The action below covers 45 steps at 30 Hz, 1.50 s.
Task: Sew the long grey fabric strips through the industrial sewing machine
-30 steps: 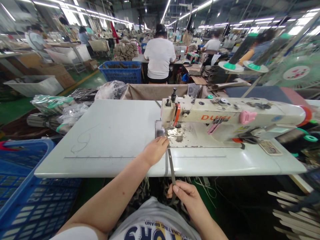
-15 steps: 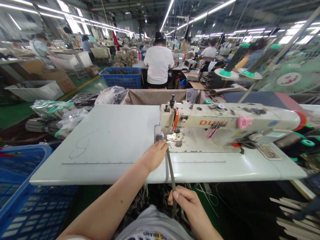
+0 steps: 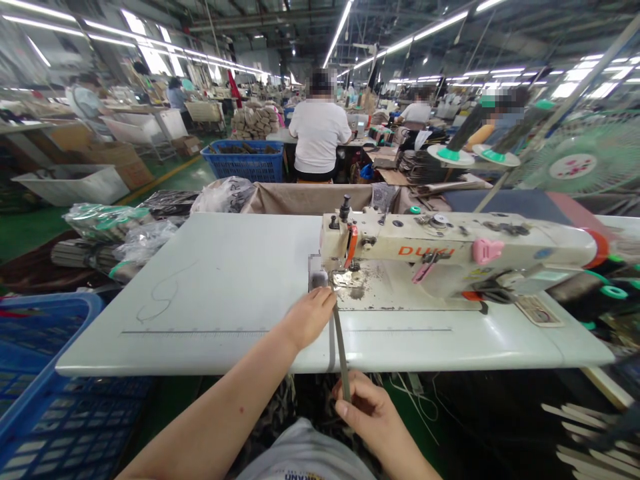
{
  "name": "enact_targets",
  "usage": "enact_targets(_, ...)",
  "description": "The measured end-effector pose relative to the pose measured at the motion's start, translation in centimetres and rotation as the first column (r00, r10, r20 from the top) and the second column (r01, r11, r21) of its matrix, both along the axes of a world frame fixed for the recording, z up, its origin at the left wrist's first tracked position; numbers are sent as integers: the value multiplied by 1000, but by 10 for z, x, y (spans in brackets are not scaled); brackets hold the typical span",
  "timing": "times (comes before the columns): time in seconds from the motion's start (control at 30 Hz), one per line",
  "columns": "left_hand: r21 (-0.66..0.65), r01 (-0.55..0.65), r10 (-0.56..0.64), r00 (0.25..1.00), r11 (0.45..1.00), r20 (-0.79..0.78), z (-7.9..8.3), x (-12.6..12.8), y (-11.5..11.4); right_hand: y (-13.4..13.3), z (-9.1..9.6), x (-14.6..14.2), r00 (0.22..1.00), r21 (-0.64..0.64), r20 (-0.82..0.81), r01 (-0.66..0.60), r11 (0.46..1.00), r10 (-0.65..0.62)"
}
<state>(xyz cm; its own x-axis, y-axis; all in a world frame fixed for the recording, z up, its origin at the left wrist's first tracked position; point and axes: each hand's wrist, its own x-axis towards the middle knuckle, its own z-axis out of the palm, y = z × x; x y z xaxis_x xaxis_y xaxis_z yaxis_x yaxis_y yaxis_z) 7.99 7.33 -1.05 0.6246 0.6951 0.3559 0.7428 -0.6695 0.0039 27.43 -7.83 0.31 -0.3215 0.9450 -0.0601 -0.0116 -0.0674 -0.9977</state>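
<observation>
A narrow grey-green strap (image 3: 341,340) runs from the needle area of the sewing machine (image 3: 430,250) over the table's front edge. My left hand (image 3: 311,319) is closed, its fingers pressed together on the strap's upper part just in front of the needle plate (image 3: 349,280). Those fingertips partly cover the strap there. Below the table edge, my right hand (image 3: 369,405) holds the strap's lower part between thumb and fingers. The strap hangs nearly straight between both hands, slightly slanted.
A pale worktable (image 3: 240,273) with a printed ruler line surrounds the machine. On the left stand a blue plastic basket (image 3: 50,360) and wrapped bundles (image 3: 107,220). Thread cones (image 3: 463,133) and a fan (image 3: 573,167) are at right. A co-worker (image 3: 320,127) sits ahead.
My right hand has shifted its grip on the strap, with the thumb now lower and the fingers behind it. My left hand stays by the needle plate. The view has tilted slightly.
</observation>
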Motion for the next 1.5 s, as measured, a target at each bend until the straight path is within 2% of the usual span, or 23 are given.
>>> enact_targets(0.1, 0, -9, 9, 1000, 1000, 13, 1, 1, -1, 2, 1, -3, 998, -54, 23, 55, 997, -54)
enact_targets(0.27, -20, 13, -12, 1000, 1000, 16, 0, 0, 0, 3, -7, -6, 993, -260, -73, 76, 963, -98)
enact_targets(0.47, -3, 4, -4, 999, 1000, 32, 2, 0, -1, 2, -17, -4, 994, -243, -62, 72, 967, -90)
enact_targets(0.83, -43, -11, 11, 1000, 999, 8, 10, 1, -2, -6, 12, -4, 991, -274, -95, 61, 960, -90)
enact_targets(1.27, -22, -6, 6, 1000, 1000, 17, 8, 0, -2, -4, 5, 0, 996, -219, -68, 45, 975, -62)
enact_targets(1.5, -49, 4, -2, 999, 999, 36, 2, 0, 0, -4, 17, -1, 996, -224, -38, 72, 972, -83)
